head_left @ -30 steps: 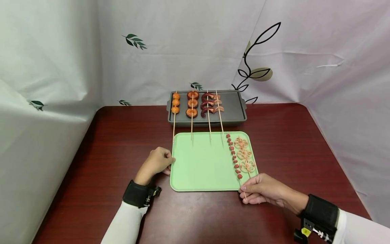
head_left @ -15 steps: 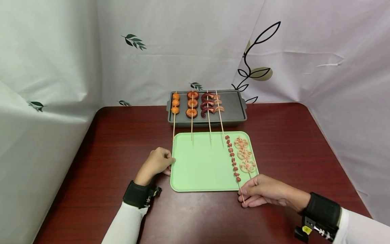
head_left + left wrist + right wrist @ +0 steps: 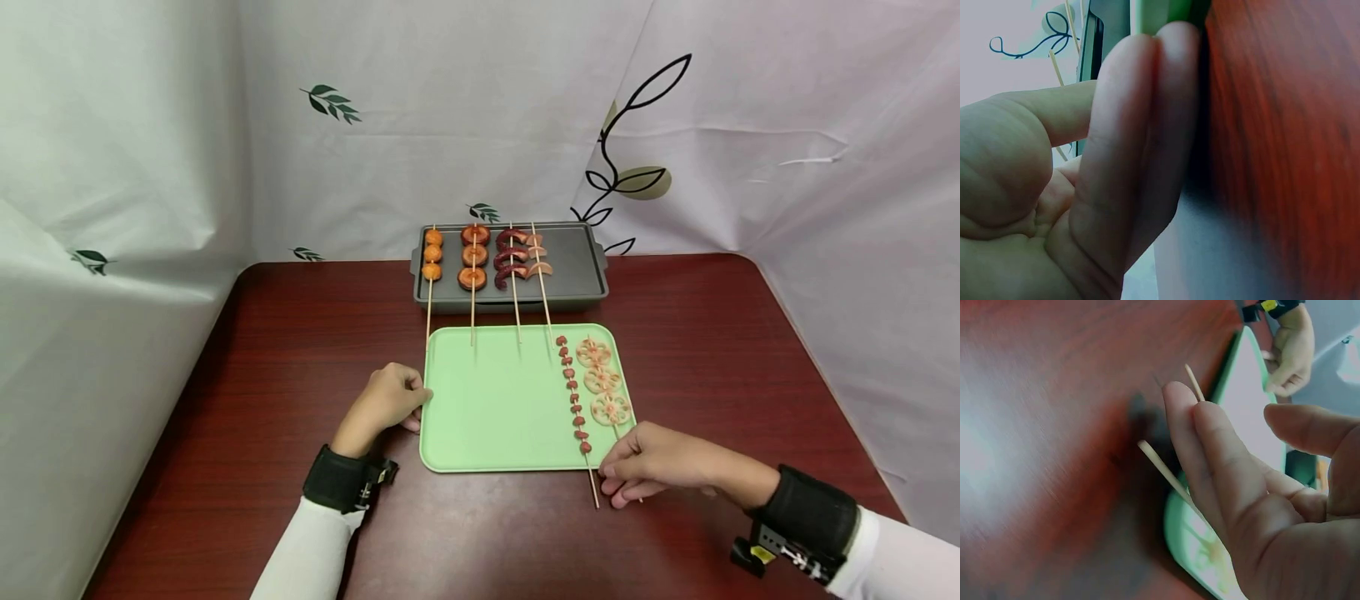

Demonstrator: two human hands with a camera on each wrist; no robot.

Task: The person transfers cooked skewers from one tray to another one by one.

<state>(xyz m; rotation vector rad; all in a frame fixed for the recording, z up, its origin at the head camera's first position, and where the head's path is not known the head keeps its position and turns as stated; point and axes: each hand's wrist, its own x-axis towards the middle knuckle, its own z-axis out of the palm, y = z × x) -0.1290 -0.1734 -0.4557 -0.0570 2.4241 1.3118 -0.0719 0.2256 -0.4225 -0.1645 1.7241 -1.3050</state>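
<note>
My left hand (image 3: 386, 396) pinches the left rim of a light green tray (image 3: 495, 400); its fingertips meet that rim in the left wrist view. On the tray's right side lies a skewer of small red pieces (image 3: 575, 408), its bare stick jutting over the front rim. Beside it is a skewer of lotus root slices (image 3: 610, 409). My right hand (image 3: 656, 458) is at the tray's front right corner, right beside the red skewer's stick. In the right wrist view, the thumb stands apart from the fingers (image 3: 1222, 431), and two stick ends show past them.
Behind the tray stands a grey grill pan (image 3: 573, 258). Across it lie skewers of orange balls (image 3: 432, 252), round brown slices (image 3: 472, 255), purple tentacle pieces (image 3: 512, 257) and pale pink pieces (image 3: 537, 250); their sticks reach over the tray's back rim. A dark red table (image 3: 300, 333) carries everything.
The red skewer has shifted slightly toward the front and lies straighter on the tray. My right hand has let go of its stick and moved a little right. My left hand stays put.
</note>
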